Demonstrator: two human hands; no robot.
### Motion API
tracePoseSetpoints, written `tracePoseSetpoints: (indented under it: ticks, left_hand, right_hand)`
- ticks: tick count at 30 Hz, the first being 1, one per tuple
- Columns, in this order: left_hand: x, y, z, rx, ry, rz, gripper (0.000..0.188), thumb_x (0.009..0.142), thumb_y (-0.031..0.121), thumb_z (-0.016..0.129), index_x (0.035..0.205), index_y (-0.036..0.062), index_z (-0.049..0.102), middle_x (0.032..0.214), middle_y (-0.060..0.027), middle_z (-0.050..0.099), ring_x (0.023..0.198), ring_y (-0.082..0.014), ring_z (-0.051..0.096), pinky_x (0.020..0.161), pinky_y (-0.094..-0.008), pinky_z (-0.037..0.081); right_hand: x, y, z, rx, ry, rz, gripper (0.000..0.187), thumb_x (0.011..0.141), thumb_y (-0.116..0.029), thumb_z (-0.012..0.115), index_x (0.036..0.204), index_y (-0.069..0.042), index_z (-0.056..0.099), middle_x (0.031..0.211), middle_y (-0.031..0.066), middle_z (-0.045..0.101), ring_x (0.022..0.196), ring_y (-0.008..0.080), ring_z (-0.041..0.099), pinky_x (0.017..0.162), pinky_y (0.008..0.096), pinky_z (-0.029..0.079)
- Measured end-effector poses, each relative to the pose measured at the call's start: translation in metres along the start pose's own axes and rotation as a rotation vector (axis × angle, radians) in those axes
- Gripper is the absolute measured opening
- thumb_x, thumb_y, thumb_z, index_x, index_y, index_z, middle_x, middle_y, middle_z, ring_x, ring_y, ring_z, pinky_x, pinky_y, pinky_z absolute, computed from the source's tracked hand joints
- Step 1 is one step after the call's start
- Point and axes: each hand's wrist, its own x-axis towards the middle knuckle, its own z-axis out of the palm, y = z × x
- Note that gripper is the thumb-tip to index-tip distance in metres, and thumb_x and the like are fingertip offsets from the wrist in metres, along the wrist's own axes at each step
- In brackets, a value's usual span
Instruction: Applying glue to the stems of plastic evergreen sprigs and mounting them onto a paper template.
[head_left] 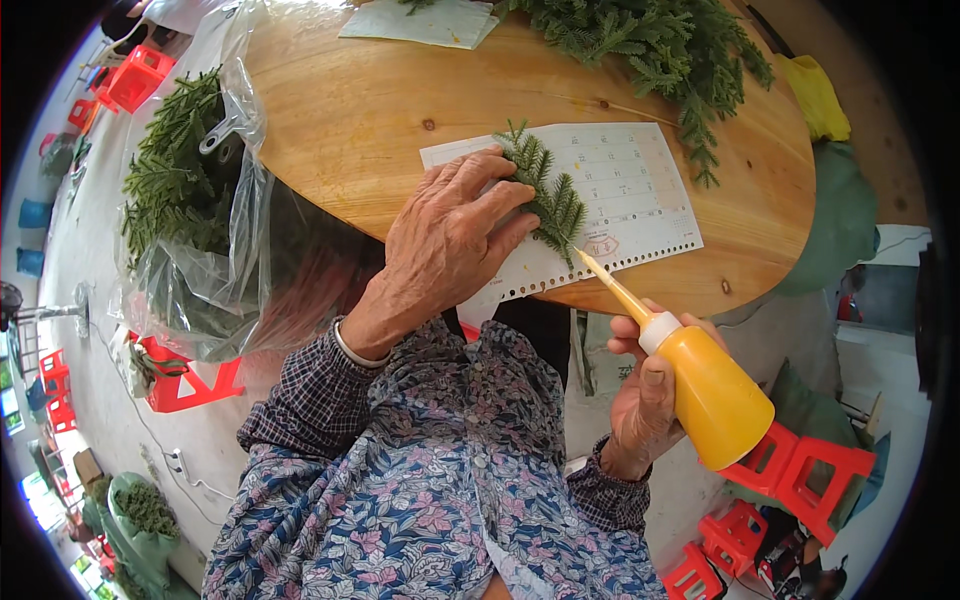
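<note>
A small green fir-like sprig (550, 198) lies on a white calendar sheet (640, 170) at the table's near edge. My left hand (455, 220) is over the sheet, its fingertips pressing the sprig's left side against it. In my right hand (645, 395) is a yellow squeeze bottle (710, 395) with a white collar and a long thin nozzle. The bottle is tilted, and its nozzle tip meets the stem end of the sprig or stops just beside it. What comes out of the tip is too small to make out.
The sheet lies on a round wooden table (340, 130). A heap of green branches (640, 50) covers its far right, near a folded pale paper (420, 22). Left of it hangs a clear plastic bag (200, 290) of greenery. Red stools (815, 480) stand around.
</note>
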Motion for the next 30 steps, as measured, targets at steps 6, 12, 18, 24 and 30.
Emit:
tracePoseSetpoints:
  ticks: [6, 12, 18, 24, 30]
  left_hand:
    - [0.0, 0.001, -0.001, 0.005, 0.0, -0.014, 0.019, 0.08, 0.018, 0.07, 0.096, 0.0086, 0.065, 0.11, -0.0058, 0.058, 0.098, -0.0241, 0.059, 0.083, -0.0334, 0.046]
    - [-0.001, -0.002, 0.001, 0.006, 0.006, -0.006, 0.019, 0.079, 0.018, 0.07, 0.096, 0.0086, 0.065, 0.11, -0.0053, 0.058, 0.097, -0.0236, 0.059, 0.082, -0.0332, 0.047]
    - [-0.001, -0.001, 0.0, 0.005, -0.004, -0.004, 0.019, 0.079, 0.018, 0.07, 0.095, 0.0084, 0.065, 0.109, -0.0051, 0.059, 0.097, -0.0234, 0.059, 0.083, -0.0331, 0.046]
    - [-0.001, -0.003, 0.0, -0.002, 0.0, -0.009, 0.019, 0.079, 0.018, 0.07, 0.095, 0.0083, 0.066, 0.109, -0.0049, 0.059, 0.097, -0.0235, 0.059, 0.083, -0.0333, 0.046]
    - [-0.001, -0.003, 0.001, -0.007, 0.0, -0.019, 0.02, 0.079, 0.019, 0.07, 0.095, 0.008, 0.067, 0.108, -0.0048, 0.059, 0.098, -0.0236, 0.059, 0.084, -0.0336, 0.046]
  right_hand:
    - [-0.004, 0.002, -0.004, 0.005, -0.002, -0.001, 0.051, 0.084, -0.026, 0.068, 0.123, -0.004, 0.043, 0.108, 0.0234, 0.061, 0.078, 0.0286, 0.066, 0.064, 0.0294, 0.053]
    - [-0.007, 0.003, -0.004, 0.013, -0.003, -0.012, 0.05, 0.084, -0.026, 0.068, 0.123, -0.004, 0.043, 0.108, 0.0234, 0.061, 0.078, 0.0285, 0.066, 0.064, 0.0291, 0.053]
    - [-0.011, 0.004, -0.01, 0.145, 0.003, 0.022, 0.056, 0.078, -0.014, 0.076, 0.122, -0.004, 0.042, 0.11, 0.0234, 0.06, 0.081, 0.0294, 0.067, 0.068, 0.0326, 0.057]
    - [-0.014, 0.005, -0.011, 0.149, 0.02, 0.038, 0.056, 0.078, -0.015, 0.076, 0.122, -0.005, 0.043, 0.11, 0.0236, 0.06, 0.081, 0.0298, 0.067, 0.068, 0.0326, 0.057]
    - [-0.018, 0.005, -0.011, 0.15, 0.039, 0.039, 0.056, 0.079, -0.015, 0.076, 0.122, -0.005, 0.043, 0.11, 0.0237, 0.06, 0.08, 0.0298, 0.067, 0.067, 0.032, 0.057]
